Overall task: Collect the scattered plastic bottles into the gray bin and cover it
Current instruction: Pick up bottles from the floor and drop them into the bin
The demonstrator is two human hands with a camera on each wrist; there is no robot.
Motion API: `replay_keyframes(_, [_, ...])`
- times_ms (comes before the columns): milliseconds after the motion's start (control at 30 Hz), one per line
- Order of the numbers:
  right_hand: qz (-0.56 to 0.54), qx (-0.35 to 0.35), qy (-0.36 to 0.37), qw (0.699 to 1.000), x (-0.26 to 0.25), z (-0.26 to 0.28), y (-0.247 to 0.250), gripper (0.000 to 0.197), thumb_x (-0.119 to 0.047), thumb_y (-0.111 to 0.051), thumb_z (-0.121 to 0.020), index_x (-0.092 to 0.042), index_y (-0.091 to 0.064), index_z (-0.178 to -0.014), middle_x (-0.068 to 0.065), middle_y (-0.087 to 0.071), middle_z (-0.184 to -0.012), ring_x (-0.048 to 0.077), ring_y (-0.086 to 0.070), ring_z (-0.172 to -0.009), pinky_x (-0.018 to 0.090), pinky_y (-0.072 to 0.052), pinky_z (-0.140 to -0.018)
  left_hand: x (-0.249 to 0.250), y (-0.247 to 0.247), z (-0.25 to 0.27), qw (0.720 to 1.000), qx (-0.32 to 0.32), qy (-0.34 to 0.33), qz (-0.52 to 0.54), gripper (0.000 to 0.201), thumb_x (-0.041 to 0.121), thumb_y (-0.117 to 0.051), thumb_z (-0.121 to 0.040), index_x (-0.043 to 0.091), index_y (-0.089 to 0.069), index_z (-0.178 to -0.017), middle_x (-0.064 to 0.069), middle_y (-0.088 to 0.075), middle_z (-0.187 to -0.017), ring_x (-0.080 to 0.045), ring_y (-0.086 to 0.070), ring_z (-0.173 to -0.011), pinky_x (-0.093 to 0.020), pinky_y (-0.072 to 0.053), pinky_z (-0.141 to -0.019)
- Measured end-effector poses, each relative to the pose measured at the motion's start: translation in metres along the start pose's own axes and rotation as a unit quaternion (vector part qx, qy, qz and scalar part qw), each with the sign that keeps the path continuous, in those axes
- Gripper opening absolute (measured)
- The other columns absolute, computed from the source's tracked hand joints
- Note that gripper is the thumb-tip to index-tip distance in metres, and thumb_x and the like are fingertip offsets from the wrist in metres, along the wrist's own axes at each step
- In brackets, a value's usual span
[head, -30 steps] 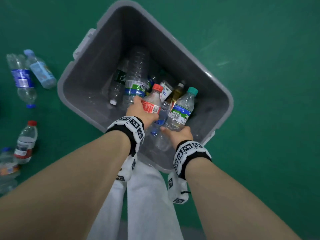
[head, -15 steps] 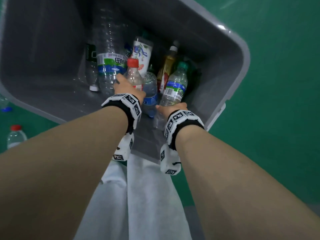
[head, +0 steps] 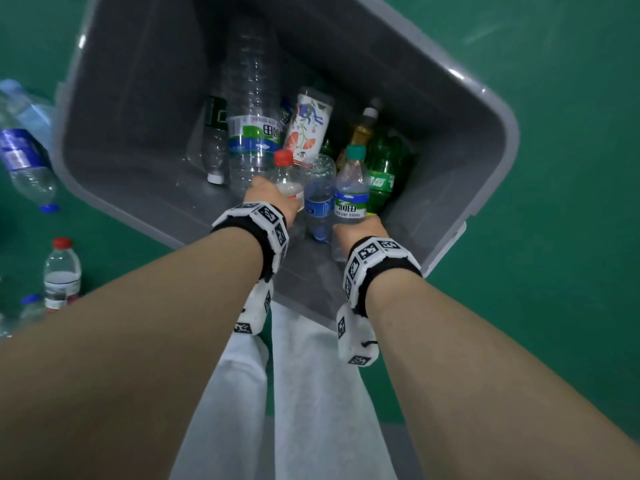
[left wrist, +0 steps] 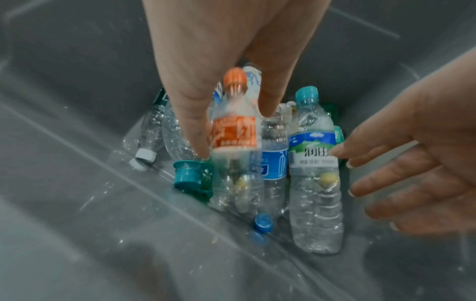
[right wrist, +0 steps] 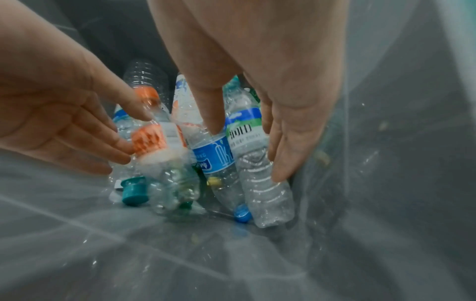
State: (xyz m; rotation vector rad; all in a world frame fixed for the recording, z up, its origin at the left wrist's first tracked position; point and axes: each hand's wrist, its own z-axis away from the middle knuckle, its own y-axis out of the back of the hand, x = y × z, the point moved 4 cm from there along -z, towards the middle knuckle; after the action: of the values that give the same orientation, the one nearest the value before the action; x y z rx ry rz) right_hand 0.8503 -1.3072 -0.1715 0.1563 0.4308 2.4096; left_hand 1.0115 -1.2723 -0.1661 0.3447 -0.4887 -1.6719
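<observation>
The gray bin stands on the green floor with several bottles piled in its near corner. Both hands reach inside it. My left hand straddles a red-capped bottle with straight fingers; the bottle is blurred. My right hand flanks a teal-capped bottle, thumb on one side and straight fingers on the other. That bottle leans on the pile by the bin's wall.
Loose bottles lie on the floor left of the bin: a blue-labelled one, a red-capped one and a blue-capped one. In the bin are a large clear bottle, a floral one and a green one. White trousers are below.
Both hands have gone deeper into the bin with their bottles, down to the pile. Their fingers have loosened from a grip to straight, and the red-capped bottle is moving.
</observation>
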Motion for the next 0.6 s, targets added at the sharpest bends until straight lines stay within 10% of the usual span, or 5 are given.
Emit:
replay_keyframes(167, [0.070, 0.003, 0.043, 0.997, -0.016, 0.030, -0.001, 0.036, -0.022, -0.057, -0.084, -0.006, -0.054, -0.116, 0.013, -0.062, -0.104, 0.028, -0.054, -0.086, 0.027, -0.036, -0.069, -0.011, 0.024, 0.018, 1.000, -0.030, -0.006, -0.001, 0.043, 0.036, -0.049, -0.094, 0.002, -0.055, -0.119, -0.016, -0.060, -0.117, -0.031, -0.058, -0.103, -0.032, -0.043, -0.080])
replay_keyframes(333, [0.130, 0.002, 0.103, 0.986, -0.041, 0.075, -0.023, 0.015, -0.020, -0.051, -0.087, -0.013, -0.053, -0.074, 0.010, -0.054, -0.078, 0.029, -0.049, -0.078, 0.025, -0.034, -0.062, -0.035, 0.057, 0.044, 0.998, -0.051, -0.017, 0.044, 0.025, 0.028, -0.048, -0.093, 0.009, -0.062, -0.102, -0.010, -0.062, -0.111, -0.029, -0.056, -0.099, -0.030, -0.040, -0.082])
replay_keyframes(467, [0.165, -0.034, 0.140, 0.976, -0.064, 0.113, -0.058, 0.027, -0.024, -0.050, -0.091, -0.014, -0.066, -0.111, 0.008, -0.067, -0.112, 0.029, -0.060, -0.107, 0.024, -0.041, -0.083, -0.073, 0.081, 0.060, 0.992, -0.035, 0.000, 0.119, 0.026, 0.021, -0.049, -0.090, 0.009, -0.065, -0.107, -0.010, -0.064, -0.113, -0.028, -0.057, -0.106, -0.030, -0.042, -0.087])
replay_keyframes(600, [0.167, -0.058, 0.175, 0.968, -0.075, 0.151, -0.111, 0.025, -0.023, -0.053, -0.087, -0.019, -0.065, -0.107, 0.007, -0.070, -0.108, 0.028, -0.064, -0.103, 0.040, -0.050, -0.095, -0.129, 0.103, 0.071, 0.982, -0.012, 0.034, 0.186, 0.022, 0.021, -0.050, -0.089, 0.011, -0.066, -0.101, -0.009, -0.066, -0.108, -0.025, -0.057, -0.094, -0.025, -0.040, -0.077])
